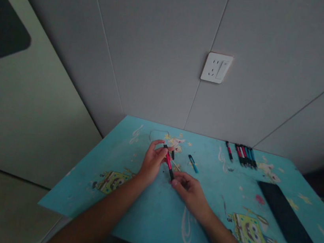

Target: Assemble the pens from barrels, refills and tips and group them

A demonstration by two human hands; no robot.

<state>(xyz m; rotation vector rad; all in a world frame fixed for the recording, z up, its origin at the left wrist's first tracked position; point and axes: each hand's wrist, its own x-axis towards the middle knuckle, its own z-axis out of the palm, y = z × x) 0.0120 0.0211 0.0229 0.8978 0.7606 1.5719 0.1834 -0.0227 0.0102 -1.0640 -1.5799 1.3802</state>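
Observation:
A red pen with black ends (168,161) is held at a slant above the table by both hands. My left hand (154,159) grips its upper end between thumb and fingers. At the lower black end, the thumb and fingers of my right hand (188,188) are closed on it. Just beyond the hands lie a small black piece (172,155) and a thin pale stick (176,165), perhaps a refill. A blue pen part with a black clip (193,164) rests on the table to their right.
Several red and blue pens (245,156) lie in a row near the wall, with one red pen (229,151) apart on their left. A dark flat rectangular thing (287,215) lies at the right of the cartoon-printed blue table (148,223). A white socket (216,68) is on the wall.

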